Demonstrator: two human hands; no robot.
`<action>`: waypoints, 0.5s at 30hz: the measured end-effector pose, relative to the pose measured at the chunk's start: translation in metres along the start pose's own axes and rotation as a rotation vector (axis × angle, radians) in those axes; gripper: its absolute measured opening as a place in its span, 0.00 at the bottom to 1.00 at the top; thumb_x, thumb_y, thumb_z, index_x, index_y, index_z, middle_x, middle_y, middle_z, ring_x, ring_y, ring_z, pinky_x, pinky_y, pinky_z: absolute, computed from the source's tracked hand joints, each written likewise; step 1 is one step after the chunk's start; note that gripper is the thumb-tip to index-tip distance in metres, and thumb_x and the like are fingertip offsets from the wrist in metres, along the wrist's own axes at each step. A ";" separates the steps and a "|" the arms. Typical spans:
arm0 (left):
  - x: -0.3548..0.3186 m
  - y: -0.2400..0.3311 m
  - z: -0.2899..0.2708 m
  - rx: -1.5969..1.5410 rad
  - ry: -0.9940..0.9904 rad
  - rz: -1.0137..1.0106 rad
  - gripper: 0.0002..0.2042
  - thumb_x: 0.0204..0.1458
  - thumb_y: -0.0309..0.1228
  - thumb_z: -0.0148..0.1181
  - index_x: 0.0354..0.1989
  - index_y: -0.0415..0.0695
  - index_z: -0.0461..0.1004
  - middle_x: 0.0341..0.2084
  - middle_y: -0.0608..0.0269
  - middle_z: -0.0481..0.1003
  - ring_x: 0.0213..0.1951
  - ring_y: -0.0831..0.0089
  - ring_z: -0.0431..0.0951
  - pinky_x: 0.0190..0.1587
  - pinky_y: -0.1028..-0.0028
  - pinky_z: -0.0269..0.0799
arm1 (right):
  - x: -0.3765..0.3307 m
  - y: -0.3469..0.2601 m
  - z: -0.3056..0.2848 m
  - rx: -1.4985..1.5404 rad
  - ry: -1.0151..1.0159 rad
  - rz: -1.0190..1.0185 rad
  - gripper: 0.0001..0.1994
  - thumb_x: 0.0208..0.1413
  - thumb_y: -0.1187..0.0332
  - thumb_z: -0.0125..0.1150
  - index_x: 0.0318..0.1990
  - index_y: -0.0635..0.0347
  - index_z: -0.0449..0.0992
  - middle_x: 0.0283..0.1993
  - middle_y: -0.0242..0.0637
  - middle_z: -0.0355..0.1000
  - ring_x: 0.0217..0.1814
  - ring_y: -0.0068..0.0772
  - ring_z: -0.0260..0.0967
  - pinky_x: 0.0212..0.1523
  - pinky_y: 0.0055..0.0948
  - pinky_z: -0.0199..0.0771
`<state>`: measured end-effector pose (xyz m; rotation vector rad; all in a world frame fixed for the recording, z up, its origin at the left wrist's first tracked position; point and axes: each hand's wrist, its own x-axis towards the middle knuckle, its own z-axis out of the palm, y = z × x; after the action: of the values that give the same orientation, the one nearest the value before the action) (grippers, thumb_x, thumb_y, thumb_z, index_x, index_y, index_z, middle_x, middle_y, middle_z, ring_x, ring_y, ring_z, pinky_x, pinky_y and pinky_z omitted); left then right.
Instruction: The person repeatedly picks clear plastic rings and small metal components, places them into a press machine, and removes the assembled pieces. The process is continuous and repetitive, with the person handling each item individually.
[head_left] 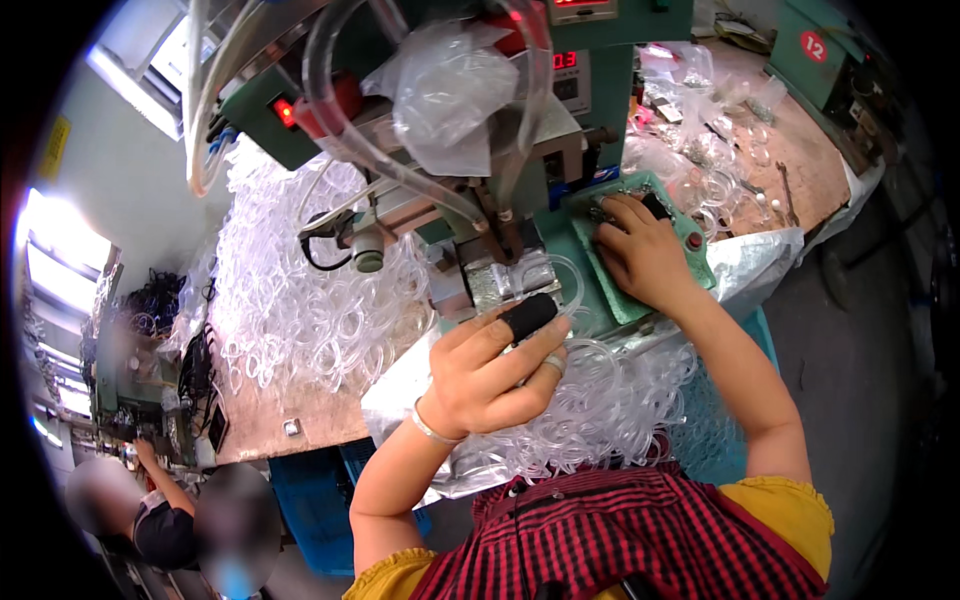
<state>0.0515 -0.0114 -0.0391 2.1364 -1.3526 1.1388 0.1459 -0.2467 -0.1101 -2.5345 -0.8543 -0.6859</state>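
My left hand, with a black cover on one finger, is closed in a pinch just in front of the machine's work spot. A loop of clear plastic tube curves from its fingertips to the metal block under the machine's head. The pinched end is hidden behind the fingers. To the right, my right hand lies over a green control box, fingers bent slightly apart on its top and holding nothing. A red button shows beside that hand.
Clear tube rings are heaped left of the machine and near my lap. A plastic bag hangs on the machine. Tools and small parts lie on the right bench. Blue crates stand below. Other people sit at the lower left.
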 end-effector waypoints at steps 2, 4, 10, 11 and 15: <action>-0.008 0.000 0.001 -0.030 0.041 -0.034 0.11 0.41 0.21 0.66 0.30 0.45 0.69 0.39 0.59 0.80 0.40 0.58 0.81 0.35 0.68 0.81 | 0.001 0.006 0.010 -0.005 0.077 0.045 0.09 0.46 0.70 0.62 0.36 0.58 0.74 0.53 0.42 0.69 0.58 0.47 0.65 0.48 0.43 0.70; -0.017 0.013 0.006 -0.050 0.075 -0.176 0.12 0.40 0.22 0.66 0.32 0.45 0.70 0.40 0.57 0.79 0.42 0.56 0.80 0.42 0.64 0.79 | 0.002 -0.006 0.003 0.117 0.153 0.139 0.07 0.46 0.72 0.61 0.35 0.60 0.75 0.47 0.44 0.72 0.53 0.50 0.68 0.49 0.42 0.70; -0.082 0.024 -0.066 0.504 0.533 -0.775 0.06 0.55 0.19 0.55 0.41 0.35 0.75 0.41 0.52 0.77 0.45 0.63 0.76 0.51 0.66 0.72 | -0.041 0.007 0.009 1.109 0.621 0.864 0.09 0.57 0.71 0.59 0.44 0.63 0.77 0.39 0.30 0.74 0.40 0.21 0.69 0.45 0.21 0.69; -0.083 0.011 -0.086 0.460 0.654 -0.925 0.07 0.55 0.18 0.56 0.42 0.35 0.75 0.42 0.55 0.76 0.44 0.68 0.76 0.50 0.70 0.71 | -0.033 0.011 0.009 1.112 0.598 0.834 0.09 0.57 0.71 0.59 0.44 0.63 0.77 0.39 0.30 0.74 0.40 0.21 0.69 0.45 0.21 0.69; -0.067 -0.021 -0.130 0.670 0.189 -0.809 0.07 0.45 0.16 0.63 0.33 0.40 0.79 0.36 0.61 0.78 0.39 0.66 0.75 0.43 0.70 0.68 | 0.005 -0.013 0.015 1.034 0.468 0.676 0.08 0.56 0.75 0.60 0.43 0.64 0.77 0.40 0.32 0.75 0.43 0.21 0.70 0.47 0.20 0.69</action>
<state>-0.0011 0.1234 -0.0107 2.5174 0.0716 1.4607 0.1460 -0.2275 -0.1169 -1.4638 -0.0728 -0.4040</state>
